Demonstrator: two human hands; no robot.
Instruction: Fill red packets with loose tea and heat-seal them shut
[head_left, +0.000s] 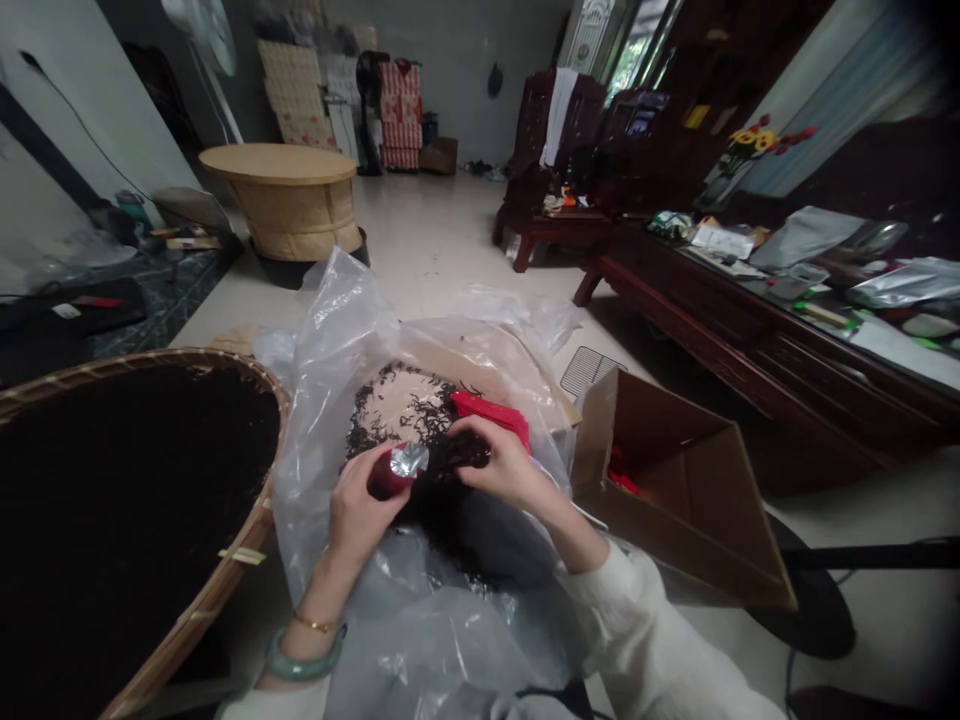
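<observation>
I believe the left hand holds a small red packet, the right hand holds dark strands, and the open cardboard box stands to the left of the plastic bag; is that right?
Not quite: the head view shows the open cardboard box standing to the right of the plastic bag. The left hand does hold a small red packet, and the right hand holds dark strands.

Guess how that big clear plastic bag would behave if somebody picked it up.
The plastic bag would probably be floppy, since its sides crumple and fold. It may feel slippery, judging by its smooth shine. The dark strands inside look loose, so they could slide about or spill.
</observation>
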